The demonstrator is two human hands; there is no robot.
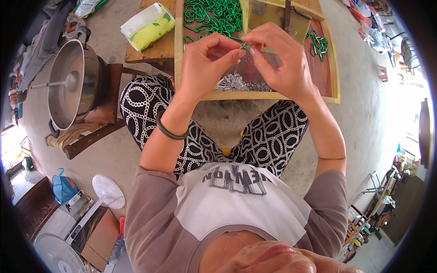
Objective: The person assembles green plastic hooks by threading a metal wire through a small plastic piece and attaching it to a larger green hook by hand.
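Observation:
My left hand and my right hand meet above a wooden-rimmed tray. Thumb and finger of each pinch a small green carabiner, mostly covered by the fingertips. Beyond my left hand lies a heap of green carabiner bodies. Small silver metal pins are piled along the tray's near side, under my hands. To the right of my right hand sits a smaller cluster of green carabiners with silver parts. A dark bangle circles my left wrist.
A yellowish metal plate with an upright bar stands at the tray's back. Left of the tray, a green-and-white tissue pack rests on a wooden table. A large pan with a ladle stands on a wooden stool further left.

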